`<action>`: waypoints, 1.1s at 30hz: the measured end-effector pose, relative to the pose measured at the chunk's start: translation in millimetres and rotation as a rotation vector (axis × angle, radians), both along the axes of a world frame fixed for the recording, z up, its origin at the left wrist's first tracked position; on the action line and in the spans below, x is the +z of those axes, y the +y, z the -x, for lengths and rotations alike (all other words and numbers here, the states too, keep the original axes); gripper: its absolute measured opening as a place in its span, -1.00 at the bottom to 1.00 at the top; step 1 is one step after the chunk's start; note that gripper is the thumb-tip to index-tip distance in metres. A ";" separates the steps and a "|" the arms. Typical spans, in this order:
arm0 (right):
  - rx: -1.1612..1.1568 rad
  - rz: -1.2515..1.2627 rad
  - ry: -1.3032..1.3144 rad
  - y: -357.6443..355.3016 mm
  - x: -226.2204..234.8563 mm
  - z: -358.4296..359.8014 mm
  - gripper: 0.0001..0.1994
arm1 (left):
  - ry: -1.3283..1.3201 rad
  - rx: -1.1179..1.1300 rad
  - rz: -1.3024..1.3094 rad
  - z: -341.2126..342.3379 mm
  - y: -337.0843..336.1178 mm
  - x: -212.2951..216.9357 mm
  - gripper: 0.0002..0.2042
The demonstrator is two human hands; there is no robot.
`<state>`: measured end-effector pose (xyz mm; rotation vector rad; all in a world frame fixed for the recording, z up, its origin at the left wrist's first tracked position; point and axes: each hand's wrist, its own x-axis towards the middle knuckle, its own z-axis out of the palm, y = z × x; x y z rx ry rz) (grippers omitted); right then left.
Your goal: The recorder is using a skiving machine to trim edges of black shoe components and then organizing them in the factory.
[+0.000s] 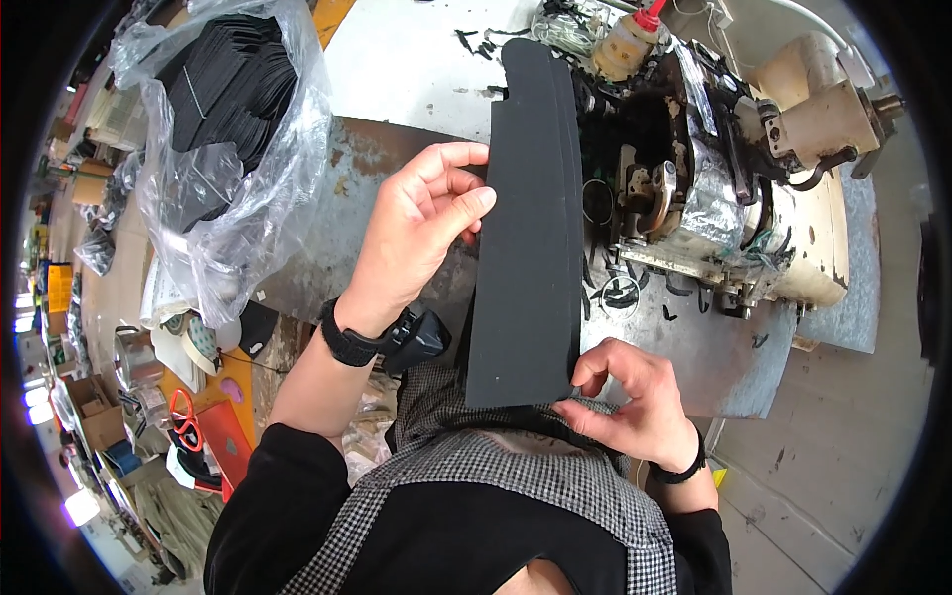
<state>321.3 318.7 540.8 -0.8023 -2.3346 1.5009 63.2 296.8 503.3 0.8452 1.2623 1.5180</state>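
A long, flat black panel lies lengthwise in front of me, with a rounded far end and a small step cut into its far left edge. Another dark layer shows along its right side. My left hand is closed at the panel's left edge, the thumb and index fingertips against it and the other fingers curled. At the near right corner, my right hand pinches the panel between thumb and forefinger. The panel's near end is just above my checked apron.
A worn metal machine stands right of the panel, black scraps scattered around it. Beyond is a red-tipped bottle. At left, a clear plastic bag holds stacked black pieces. Red-handled scissors lie lower left.
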 end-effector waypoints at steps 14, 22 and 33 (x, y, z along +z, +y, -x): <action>-0.105 -0.045 0.029 -11.0 -11.6 -2.0 -0.64 | -0.056 0.011 0.004 0.0 -2.6 -5.0 -0.66; -0.145 -0.098 0.038 -14.4 -14.0 -3.0 -0.66 | -0.058 0.021 0.005 -1.6 -3.7 -3.1 -0.66; -0.190 -0.188 0.181 -18.1 -18.4 -1.6 -0.71 | -0.086 0.032 0.011 -2.4 -5.5 -2.0 -0.65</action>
